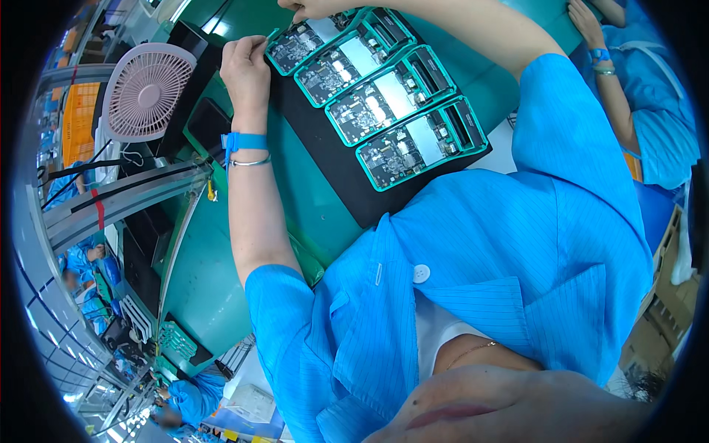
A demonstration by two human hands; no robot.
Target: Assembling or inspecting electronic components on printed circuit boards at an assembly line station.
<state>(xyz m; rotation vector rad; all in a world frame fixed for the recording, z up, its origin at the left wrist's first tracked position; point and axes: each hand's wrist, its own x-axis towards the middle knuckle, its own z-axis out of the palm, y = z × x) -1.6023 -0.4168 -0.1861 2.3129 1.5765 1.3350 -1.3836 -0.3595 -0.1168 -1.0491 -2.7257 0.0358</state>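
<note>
Several teal-framed circuit boards (384,103) lie side by side in a slanting row on a black mat (325,155). Each teal frame holds a dark board with silver plates and a black slotted part at its right end. My left hand (247,66), with a blue band and a bracelet at the wrist, is closed at the left corner of the farthest framed board (295,50), its fingertips pinching the teal edge. At the top edge of the picture my right hand (314,7) is curled over that same unit's far side. It is partly cut off, and whatever its fingers hold is hidden.
A green table top (210,251) lies under the mat. A pink-white fan (150,92) stands left of my left hand, near a metal rail (133,196). Another person's arm (617,103) rests at the right. Cardboard boxes (668,310) are at the lower right.
</note>
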